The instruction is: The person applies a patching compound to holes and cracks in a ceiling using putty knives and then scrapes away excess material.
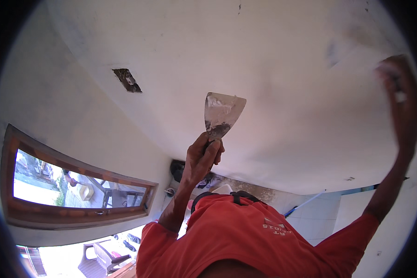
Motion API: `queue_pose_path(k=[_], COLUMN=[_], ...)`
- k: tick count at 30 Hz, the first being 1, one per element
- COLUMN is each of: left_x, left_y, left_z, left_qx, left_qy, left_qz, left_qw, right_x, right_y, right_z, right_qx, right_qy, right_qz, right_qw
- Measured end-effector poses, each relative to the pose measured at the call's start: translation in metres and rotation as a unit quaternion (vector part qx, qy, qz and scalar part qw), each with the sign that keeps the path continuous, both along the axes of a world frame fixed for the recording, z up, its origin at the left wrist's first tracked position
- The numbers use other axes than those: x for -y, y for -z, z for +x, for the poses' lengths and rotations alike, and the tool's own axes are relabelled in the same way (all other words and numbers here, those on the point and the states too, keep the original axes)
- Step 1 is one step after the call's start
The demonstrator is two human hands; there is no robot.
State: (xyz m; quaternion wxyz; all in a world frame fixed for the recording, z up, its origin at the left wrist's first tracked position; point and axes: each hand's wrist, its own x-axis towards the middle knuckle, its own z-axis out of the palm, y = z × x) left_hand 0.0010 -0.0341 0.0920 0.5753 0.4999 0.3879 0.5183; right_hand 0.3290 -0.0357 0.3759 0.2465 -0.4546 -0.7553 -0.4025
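In front of me my left hand (204, 155) is closed around the handle of a putty knife (225, 107). Its flared metal blade points up, with whitish paste across the upper part and a dark patch near the handle. My right hand (397, 78) is raised far to the right beside the pale wall (273, 60). It is blurred, its fingers curled around something with a small whitish bit showing near the palm; what that is cannot be made out. A smeared lighter and greyish patch lies on the wall just left of that hand.
A rectangular hole (127, 80) opens in the wall at upper left. At left is a brown-framed window (78, 180). Below it stands a brown plastic chair (102, 258) in bright light. A blue-and-white pole (306, 204) leans lower right, near dark items (177, 170) along the wall's foot.
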Motion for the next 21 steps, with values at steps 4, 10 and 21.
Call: queue_pose_path(k=[4, 10, 21], left_x=[0.001, -0.001, 0.007], left_y=[-0.015, -0.033, -0.040], left_z=[-0.006, -0.001, -0.011], left_qx=[-0.043, -0.070, -0.126], left_qy=[-0.014, -0.020, -0.090], left_qz=[0.003, 0.051, 0.216], left_qw=[0.999, 0.996, 0.964], right_x=[-0.012, -0.020, -0.012], right_y=[0.071, 0.108, 0.100], right_z=[-0.066, -0.076, -0.091], right_qx=[0.078, -0.023, -0.069], right_qy=[-0.190, -0.176, -0.215], right_qz=[-0.018, -0.049, -0.004], right_qw=[0.978, 0.983, 0.974])
